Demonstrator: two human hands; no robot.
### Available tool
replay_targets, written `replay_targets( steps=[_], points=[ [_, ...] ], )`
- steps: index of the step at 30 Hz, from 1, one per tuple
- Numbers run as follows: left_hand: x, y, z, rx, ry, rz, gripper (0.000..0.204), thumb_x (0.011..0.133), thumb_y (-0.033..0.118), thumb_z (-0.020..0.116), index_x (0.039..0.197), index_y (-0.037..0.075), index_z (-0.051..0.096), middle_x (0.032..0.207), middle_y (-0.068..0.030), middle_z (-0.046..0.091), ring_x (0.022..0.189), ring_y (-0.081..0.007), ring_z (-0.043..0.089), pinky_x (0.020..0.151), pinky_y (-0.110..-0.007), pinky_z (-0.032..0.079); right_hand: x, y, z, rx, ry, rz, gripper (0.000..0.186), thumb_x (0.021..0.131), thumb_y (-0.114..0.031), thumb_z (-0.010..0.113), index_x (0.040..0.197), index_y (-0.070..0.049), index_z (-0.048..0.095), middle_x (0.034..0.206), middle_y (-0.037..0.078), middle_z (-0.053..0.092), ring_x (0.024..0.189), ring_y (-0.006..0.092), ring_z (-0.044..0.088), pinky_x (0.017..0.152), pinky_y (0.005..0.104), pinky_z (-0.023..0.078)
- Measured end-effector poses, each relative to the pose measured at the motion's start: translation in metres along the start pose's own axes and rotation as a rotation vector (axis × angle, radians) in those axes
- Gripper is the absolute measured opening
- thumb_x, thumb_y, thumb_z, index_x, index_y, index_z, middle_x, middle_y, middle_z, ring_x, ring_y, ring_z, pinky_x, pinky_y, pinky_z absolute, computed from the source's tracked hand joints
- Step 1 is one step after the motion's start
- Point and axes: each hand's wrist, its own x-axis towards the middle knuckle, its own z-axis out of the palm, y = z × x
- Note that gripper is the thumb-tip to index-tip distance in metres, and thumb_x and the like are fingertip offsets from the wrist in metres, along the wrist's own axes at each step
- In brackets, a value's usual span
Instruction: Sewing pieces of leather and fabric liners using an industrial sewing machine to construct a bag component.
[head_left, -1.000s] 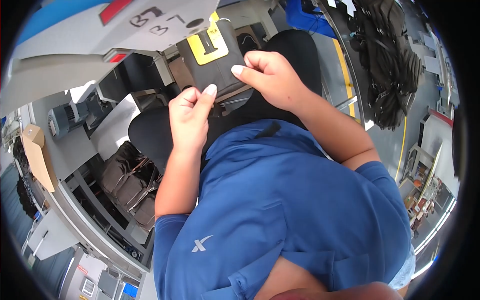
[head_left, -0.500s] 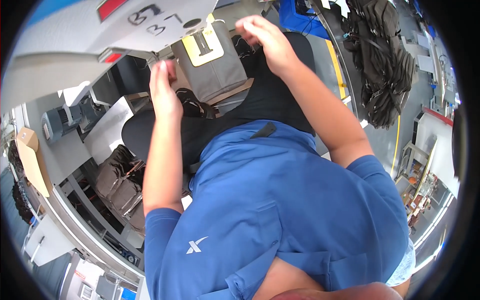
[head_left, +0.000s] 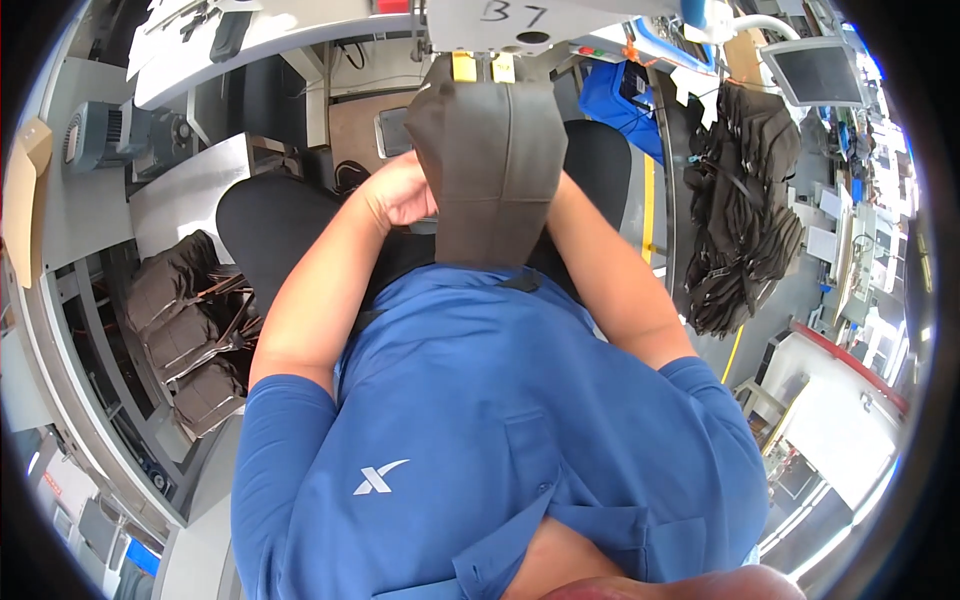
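Observation:
A dark grey-brown fabric piece (head_left: 490,170) with a seam down its middle hangs from the sewing machine head (head_left: 600,22) toward my lap. Two yellow parts (head_left: 464,67) sit at its top edge, under the machine. At its left side, my left hand (head_left: 408,192) is curled against the edge, with the fingertips going out of sight behind the cloth. My right forearm (head_left: 615,265) reaches in from the right, and the hand at its end is hidden behind the same piece.
Dark fabric pieces (head_left: 740,210) hang in a thick bunch at the right, near a blue bin (head_left: 612,105). Several folded dark pieces (head_left: 190,330) are stacked at the lower left. A grey motor (head_left: 100,135) sits at the left; a monitor (head_left: 812,72) stands at the upper right.
Both hands, raised and apart before, have come down to the fabric piece. The fabric now reaches nearer my body and covers my right hand. The view has shifted, showing less of the machine.

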Motion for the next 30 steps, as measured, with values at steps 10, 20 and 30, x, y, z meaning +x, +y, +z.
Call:
replay_targets(
  steps=[10, 20, 30],
  points=[
    [-0.077, 0.015, 0.096, 0.716, -0.212, 0.691, 0.024, 0.102, 0.018, 0.058, 0.114, -0.001, 0.067, 0.097, -0.0022, 0.068, 0.089, -0.0112, 0.059, 0.083, -0.028, 0.05, -0.104, -0.031, 0.041, 0.353, -0.384, -0.633, 0.041, 0.102, -0.018, 0.055, 0.137, 0.004, 0.053, 0.139, 0.018, 0.057, 0.127, 0.0284, 0.057, 0.109, 0.0459, 0.045],
    [-0.108, 0.054, 0.168, 0.967, 0.052, 0.718, 0.021, 0.1, 0.011, 0.057, 0.11, -0.005, 0.067, 0.106, -0.0109, 0.07, 0.097, -0.0163, 0.065, 0.086, -0.029, 0.05, -0.157, -0.029, 0.076, -1.12, -0.106, -1.464, 0.017, 0.069, -0.004, 0.073, 0.084, -0.002, 0.066, 0.077, 0.009, 0.06, 0.06, 0.0225, 0.056, 0.057, 0.0351, 0.05],
    [-0.096, 0.079, 0.179, 1.846, 0.178, 0.659, 0.044, 0.086, 0.002, 0.06, 0.129, 0.007, 0.062, 0.106, -0.0227, 0.067, 0.094, -0.0422, 0.066, 0.082, -0.048, 0.053, -0.079, -0.032, 0.073, -1.386, 0.427, -1.532, 0.03, 0.077, -0.006, 0.071, 0.104, 0.005, 0.066, 0.085, 0.014, 0.063, 0.073, 0.0324, 0.064, 0.07, 0.041, 0.049]
  ],
)
